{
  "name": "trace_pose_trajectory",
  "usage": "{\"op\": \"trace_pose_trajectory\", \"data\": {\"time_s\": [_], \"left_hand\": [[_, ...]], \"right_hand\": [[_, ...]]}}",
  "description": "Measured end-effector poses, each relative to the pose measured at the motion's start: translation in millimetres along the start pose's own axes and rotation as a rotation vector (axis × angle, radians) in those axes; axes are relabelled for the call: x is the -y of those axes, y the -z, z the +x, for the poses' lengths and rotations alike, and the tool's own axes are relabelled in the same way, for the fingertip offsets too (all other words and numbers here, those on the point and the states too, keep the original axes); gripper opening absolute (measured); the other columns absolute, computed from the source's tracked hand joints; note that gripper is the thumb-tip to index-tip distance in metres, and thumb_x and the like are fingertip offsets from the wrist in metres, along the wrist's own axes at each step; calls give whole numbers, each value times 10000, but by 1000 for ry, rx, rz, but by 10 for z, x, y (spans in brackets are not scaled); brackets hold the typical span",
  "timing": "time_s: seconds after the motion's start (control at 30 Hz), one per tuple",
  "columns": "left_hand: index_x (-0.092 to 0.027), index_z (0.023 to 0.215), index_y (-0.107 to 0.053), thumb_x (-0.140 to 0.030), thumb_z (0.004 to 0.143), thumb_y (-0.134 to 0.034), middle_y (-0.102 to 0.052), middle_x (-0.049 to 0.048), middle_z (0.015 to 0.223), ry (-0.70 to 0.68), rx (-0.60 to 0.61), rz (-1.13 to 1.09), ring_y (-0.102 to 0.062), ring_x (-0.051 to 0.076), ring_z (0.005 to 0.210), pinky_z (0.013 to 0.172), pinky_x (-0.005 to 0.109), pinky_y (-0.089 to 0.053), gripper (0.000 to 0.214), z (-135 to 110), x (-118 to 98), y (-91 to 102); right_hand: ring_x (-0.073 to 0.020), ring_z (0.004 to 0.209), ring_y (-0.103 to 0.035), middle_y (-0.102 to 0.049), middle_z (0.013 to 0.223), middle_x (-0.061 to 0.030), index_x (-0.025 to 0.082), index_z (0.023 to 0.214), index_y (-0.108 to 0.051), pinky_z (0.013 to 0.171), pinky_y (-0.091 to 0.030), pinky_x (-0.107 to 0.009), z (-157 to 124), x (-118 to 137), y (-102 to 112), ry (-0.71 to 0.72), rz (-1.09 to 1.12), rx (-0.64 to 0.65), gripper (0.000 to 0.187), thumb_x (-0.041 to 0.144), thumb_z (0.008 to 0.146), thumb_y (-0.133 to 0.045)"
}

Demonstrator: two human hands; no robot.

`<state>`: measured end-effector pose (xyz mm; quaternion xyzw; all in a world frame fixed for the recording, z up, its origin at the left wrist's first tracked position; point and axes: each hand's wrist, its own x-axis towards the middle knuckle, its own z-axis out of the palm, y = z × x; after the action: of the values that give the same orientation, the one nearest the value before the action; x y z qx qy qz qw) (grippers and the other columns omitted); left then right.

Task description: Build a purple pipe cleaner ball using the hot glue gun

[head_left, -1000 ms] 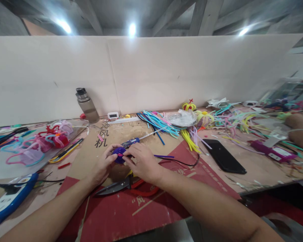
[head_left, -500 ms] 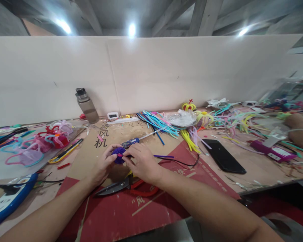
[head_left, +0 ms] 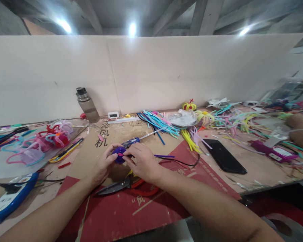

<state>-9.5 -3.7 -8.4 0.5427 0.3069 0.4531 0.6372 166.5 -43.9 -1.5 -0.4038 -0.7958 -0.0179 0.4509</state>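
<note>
A tight purple pipe-cleaner coil [head_left: 119, 158] with a pink spot at its middle is held over the cardboard. My left hand [head_left: 106, 160] grips its left side between thumb and fingers. From the right, my right hand [head_left: 142, 159] pinches at the coil's pink middle, with thumb and fingertips together. Beyond my right hand a straight purple strand [head_left: 166, 156] sticks out; whether it joins the coil is hidden. Scissors [head_left: 116, 187] with red handles lie below my hands, partly covered by my right wrist. A blue-handled screwdriver [head_left: 130, 142] rests just behind the coil.
Blue pipe cleaners [head_left: 159, 123] lie at the back, left of a plastic-covered dish [head_left: 183, 118]. To the right are a black phone [head_left: 224, 156] and a purple power strip [head_left: 274, 152]. Another person's hand [head_left: 301, 129] is at the far right. A bottle [head_left: 88, 107] stands back left.
Both hands stay nearly in place on the coil. Its face has turned slightly, and more of the pink middle shows.
</note>
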Motion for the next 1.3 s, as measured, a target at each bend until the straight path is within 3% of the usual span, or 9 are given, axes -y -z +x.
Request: {"op": "trace_pose_trajectory", "data": {"time_s": [0.7, 0.93, 1.3], "left_hand": [[-181, 1118, -645, -326, 795, -627, -620, 88, 1100, 53, 185, -125, -594, 239, 981, 800, 309, -513, 354, -16, 22, 63], [-185, 1165, -646, -324, 824, -607, -624, 108, 1135, 50, 205, -131, -605, 245, 945, 720, 323, -538, 371, -18, -9, 15], [-213, 1069, -615, -284, 759, -715, -651, 51, 1052, 42, 24, 3, -608, 163, 855, 600, 197, -491, 334, -13, -50, -43]], "right_hand": [[-175, 810, -582, -674, 826, -43, 185, 840, -623, 737, -414, -306, 17, 9, 29, -19, -8, -12, 88, 232, 891, -569], [-182, 827, -589, -675, 853, -56, 190, 846, -626, 754, -427, -314, 21, -7, 30, -47, 3, -12, 89, 241, 891, -568], [-181, 825, -594, -679, 859, -59, 183, 853, -626, 761, -432, -318, 9, 3, 15, -74, 4, -2, 95, 250, 890, -571]]}}
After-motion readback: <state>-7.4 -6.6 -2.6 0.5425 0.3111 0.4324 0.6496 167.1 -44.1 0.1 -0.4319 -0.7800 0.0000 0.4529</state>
